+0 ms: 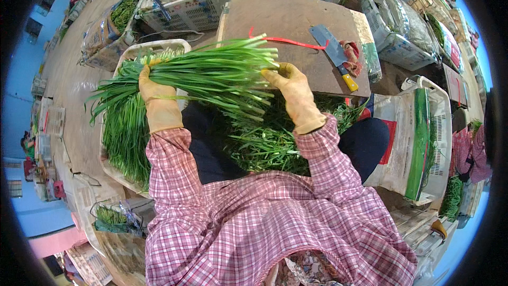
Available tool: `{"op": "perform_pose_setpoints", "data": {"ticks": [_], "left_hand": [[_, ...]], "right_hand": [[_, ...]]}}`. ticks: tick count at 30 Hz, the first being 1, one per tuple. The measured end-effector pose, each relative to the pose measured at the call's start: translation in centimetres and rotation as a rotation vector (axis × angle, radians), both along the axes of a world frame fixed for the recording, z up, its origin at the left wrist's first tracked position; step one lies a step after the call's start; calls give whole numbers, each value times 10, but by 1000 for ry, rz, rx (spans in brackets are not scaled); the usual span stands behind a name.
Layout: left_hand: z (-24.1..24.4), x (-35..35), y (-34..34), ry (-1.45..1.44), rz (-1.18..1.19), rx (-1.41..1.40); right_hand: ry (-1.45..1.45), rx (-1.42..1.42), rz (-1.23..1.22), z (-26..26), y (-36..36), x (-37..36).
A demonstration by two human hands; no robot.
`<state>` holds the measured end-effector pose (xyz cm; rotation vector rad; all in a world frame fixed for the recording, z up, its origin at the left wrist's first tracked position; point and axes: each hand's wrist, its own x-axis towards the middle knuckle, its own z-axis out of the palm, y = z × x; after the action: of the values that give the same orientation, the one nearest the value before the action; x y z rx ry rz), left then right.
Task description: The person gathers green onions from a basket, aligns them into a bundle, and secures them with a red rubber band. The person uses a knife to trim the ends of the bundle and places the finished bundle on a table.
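My left hand [155, 87], in a yellow rubber glove, is closed around the leafy part of a bunch of garlic chives [214, 69]. The bunch lies sideways in the air, pale cut ends to the right, leaf tips drooping left. My right hand [289, 83], gloved alike, has its thumb and bent fingers on stems near the cut ends. Below the left hand a white plastic crate [105, 155] holds more chives [127, 143]. Loose green trimmings [270, 149] lie between my legs. Beyond the right hand stands a brown board-topped table [278, 12].
On the table lie a cleaver [331, 47] with a yellow handle, a red tie strip [285, 40] and a reddish cloth [352, 57]. At right is a white crate [440, 127] lined with printed sacking. Packed crates [190, 12] stand at the back; distant people appear along both rims.
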<state>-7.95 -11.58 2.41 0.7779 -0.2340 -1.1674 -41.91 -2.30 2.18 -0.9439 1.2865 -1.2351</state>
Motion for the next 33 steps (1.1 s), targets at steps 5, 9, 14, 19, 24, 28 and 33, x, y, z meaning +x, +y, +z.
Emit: {"op": "perform_pose_setpoints", "data": {"ticks": [5,9,14,19,24,28,33], "left_hand": [[6,-15,5,46,59,55],[-3,-22,5,33,82,48],[-13,-13,6,54,57,15],[-14,-4,2,17,106,6],[-25,-25,1,48,59,26],[-19,-23,7,23,95,48],[-12,-19,9,42,134,68]], "right_hand": [[-489,159,17,-12,-4,-2],[7,-150,189,-26,-4,-3],[-244,16,102,-33,-11,-11],[-307,19,-70,-32,-3,-19],[-58,18,69,-34,-9,1],[-408,92,14,-43,-10,-6],[-402,150,-127,-54,-1,-23]]}}
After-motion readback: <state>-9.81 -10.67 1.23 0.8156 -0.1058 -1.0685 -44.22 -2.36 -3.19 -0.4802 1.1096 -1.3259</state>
